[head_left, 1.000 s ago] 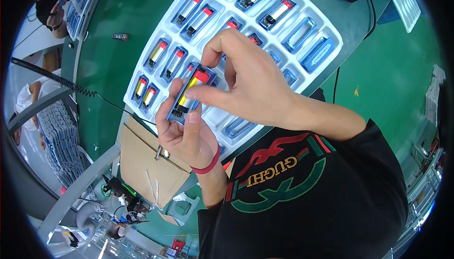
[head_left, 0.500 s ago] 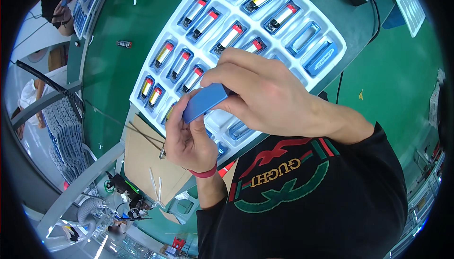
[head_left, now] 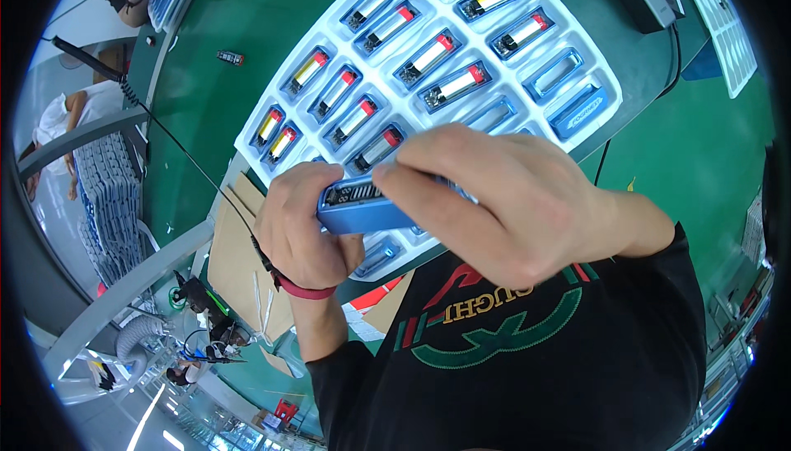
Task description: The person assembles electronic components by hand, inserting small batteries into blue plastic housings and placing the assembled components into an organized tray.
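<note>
Blue oblong case (head_left: 362, 219), dark inside, fills left hand's (head_left: 298, 224) grip; right hand's (head_left: 519, 204) is unclear.

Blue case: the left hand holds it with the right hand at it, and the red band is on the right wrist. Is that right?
Not quite: the head view shows the red band on the left wrist, not the right. The rest stands: the left hand holds the blue case, with the right hand at it.
</note>
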